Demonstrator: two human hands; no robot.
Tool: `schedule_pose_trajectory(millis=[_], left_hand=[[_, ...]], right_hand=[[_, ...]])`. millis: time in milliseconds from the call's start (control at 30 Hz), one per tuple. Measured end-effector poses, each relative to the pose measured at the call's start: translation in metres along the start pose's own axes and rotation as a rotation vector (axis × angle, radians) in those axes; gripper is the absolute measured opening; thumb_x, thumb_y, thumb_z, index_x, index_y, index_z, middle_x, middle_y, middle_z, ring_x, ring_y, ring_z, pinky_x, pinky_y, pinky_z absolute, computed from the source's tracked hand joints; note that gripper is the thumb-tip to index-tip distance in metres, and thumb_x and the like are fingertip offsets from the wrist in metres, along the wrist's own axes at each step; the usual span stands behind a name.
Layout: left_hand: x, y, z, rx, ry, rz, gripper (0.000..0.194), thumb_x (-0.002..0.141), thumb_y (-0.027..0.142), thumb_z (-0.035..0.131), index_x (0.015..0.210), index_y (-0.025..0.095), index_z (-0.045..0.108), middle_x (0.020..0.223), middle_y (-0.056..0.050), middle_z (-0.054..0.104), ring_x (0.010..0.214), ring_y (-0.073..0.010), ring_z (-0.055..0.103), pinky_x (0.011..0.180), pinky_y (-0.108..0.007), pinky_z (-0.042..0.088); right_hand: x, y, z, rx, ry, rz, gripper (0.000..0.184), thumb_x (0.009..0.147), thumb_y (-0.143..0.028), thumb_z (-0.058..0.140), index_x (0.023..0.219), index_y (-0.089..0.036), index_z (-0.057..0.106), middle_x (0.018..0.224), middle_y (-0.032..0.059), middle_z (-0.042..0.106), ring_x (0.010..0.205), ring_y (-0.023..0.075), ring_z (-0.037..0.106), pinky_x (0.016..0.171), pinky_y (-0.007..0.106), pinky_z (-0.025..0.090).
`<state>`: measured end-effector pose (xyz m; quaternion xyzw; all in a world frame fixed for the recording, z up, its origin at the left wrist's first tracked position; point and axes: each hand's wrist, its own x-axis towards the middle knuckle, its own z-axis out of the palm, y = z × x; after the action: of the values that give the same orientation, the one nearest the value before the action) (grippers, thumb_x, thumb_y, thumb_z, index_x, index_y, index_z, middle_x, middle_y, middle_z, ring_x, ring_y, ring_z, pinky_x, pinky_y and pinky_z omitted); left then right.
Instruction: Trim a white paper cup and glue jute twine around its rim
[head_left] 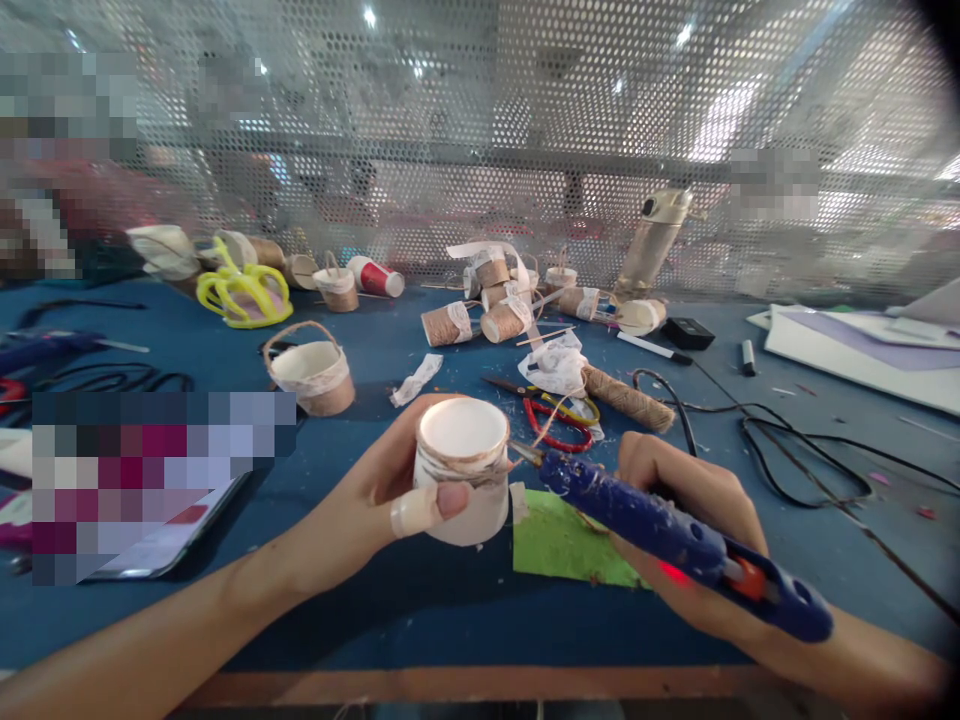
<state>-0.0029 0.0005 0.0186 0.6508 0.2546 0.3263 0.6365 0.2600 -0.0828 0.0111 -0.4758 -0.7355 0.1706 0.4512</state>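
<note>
Two grips; left hand (386,480) curled around white cup (480,472); right hand (697,492) clasping slanted glue gun (630,510).

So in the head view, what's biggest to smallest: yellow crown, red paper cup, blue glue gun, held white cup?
Blue glue gun
Held white cup
Yellow crown
Red paper cup
The first two are nearer, which enlarges them.

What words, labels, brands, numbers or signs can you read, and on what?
None legible.
White paper cup in the left hand: no lettering visible.
Blue plastic glue gun in the right hand: no readable marking.
Red-and-white paper cup: any print too small, blurred.
Flat glossy panel: mostly pixelated, unreadable.
</note>
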Motion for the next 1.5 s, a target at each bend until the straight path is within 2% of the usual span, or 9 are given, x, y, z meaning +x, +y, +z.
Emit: schedule_pose_trajectory(millis=[300,500,633,733,833,933,1100,1333,1500], left_hand=[[-0.001,-0.007,-0.001,-0.034,-0.011,0.013,0.048,0.087,0.036,0.071,0.132,0.031,0.056,0.122,0.000,0.070,0.111,-0.0226,0.064,0.094,-0.030,0.051],[-0.001,-0.007,-0.005,-0.105,-0.034,-0.028,0.052,0.084,0.038,0.073,0.133,0.029,0.056,0.128,-0.004,0.068,0.118,-0.0289,0.061,0.097,-0.033,0.050],[0.001,-0.003,0.000,-0.101,-0.049,-0.060,0.047,0.084,0.038,0.074,0.127,0.028,0.059,0.124,-0.006,0.067,0.114,-0.0290,0.062,0.097,-0.037,0.050],[0.002,-0.001,0.006,-0.081,-0.038,-0.068,0.045,0.082,0.038,0.076,0.123,0.028,0.059,0.120,-0.005,0.067,0.111,-0.0279,0.062,0.095,-0.037,0.049],[0.004,-0.001,0.011,-0.064,-0.033,-0.074,0.045,0.081,0.039,0.077,0.122,0.027,0.059,0.115,-0.005,0.068,0.108,-0.0262,0.061,0.093,-0.035,0.049],[0.005,-0.003,0.014,-0.052,-0.004,-0.082,0.044,0.081,0.040,0.077,0.119,0.028,0.060,0.112,-0.003,0.067,0.106,-0.0241,0.061,0.090,-0.032,0.049],[0.008,-0.002,0.015,-0.023,0.038,-0.101,0.045,0.080,0.040,0.078,0.117,0.028,0.057,0.109,-0.001,0.065,0.103,-0.0221,0.060,0.088,-0.031,0.048],[0.007,0.000,0.018,0.043,0.044,-0.116,0.046,0.082,0.043,0.075,0.118,0.027,0.052,0.110,-0.003,0.064,0.102,-0.0228,0.060,0.087,-0.032,0.047],[0.005,0.000,0.018,0.060,0.017,-0.152,0.043,0.084,0.046,0.072,0.117,0.029,0.051,0.108,-0.001,0.061,0.101,-0.0208,0.057,0.085,-0.030,0.045]], right_hand=[[-0.002,-0.003,0.002,-0.030,0.011,-0.038,0.028,0.078,-0.012,0.061,0.072,-0.025,0.037,0.065,-0.0031,0.043,0.055,0.0129,0.040,0.049,0.028,0.030],[0.003,0.001,0.002,0.018,0.040,0.070,0.028,0.076,-0.011,0.063,0.068,-0.024,0.039,0.061,-0.0053,0.044,0.050,0.0108,0.037,0.045,0.026,0.030],[0.010,0.002,0.002,0.071,0.152,0.127,0.023,0.081,-0.011,0.064,0.072,-0.025,0.048,0.062,-0.0049,0.048,0.051,0.0119,0.042,0.046,0.026,0.038],[0.016,0.000,0.005,0.122,0.217,0.091,0.020,0.083,-0.016,0.070,0.078,-0.026,0.053,0.079,-0.0005,0.062,0.065,0.0163,0.059,0.061,0.031,0.051],[0.020,-0.001,0.009,0.241,0.138,0.075,0.027,0.075,-0.020,0.081,0.085,-0.027,0.056,0.104,0.0028,0.068,0.094,0.0227,0.067,0.083,0.036,0.057],[0.021,-0.001,0.015,0.405,0.005,0.146,0.031,0.074,-0.018,0.083,0.093,-0.027,0.059,0.105,0.0020,0.070,0.104,0.0224,0.068,0.088,0.034,0.057],[0.018,0.000,0.021,0.570,0.010,0.197,0.031,0.074,-0.015,0.083,0.091,-0.025,0.059,0.090,-0.0016,0.071,0.079,0.0156,0.069,0.071,0.029,0.060],[0.019,-0.007,0.017,0.434,0.100,0.153,0.026,0.075,-0.006,0.079,0.085,-0.023,0.062,0.078,-0.0038,0.072,0.064,0.0116,0.067,0.057,0.023,0.056],[0.021,-0.008,0.014,0.399,0.105,0.202,0.019,0.076,-0.013,0.080,0.082,-0.023,0.064,0.077,-0.0039,0.069,0.061,0.0105,0.062,0.056,0.023,0.054]])
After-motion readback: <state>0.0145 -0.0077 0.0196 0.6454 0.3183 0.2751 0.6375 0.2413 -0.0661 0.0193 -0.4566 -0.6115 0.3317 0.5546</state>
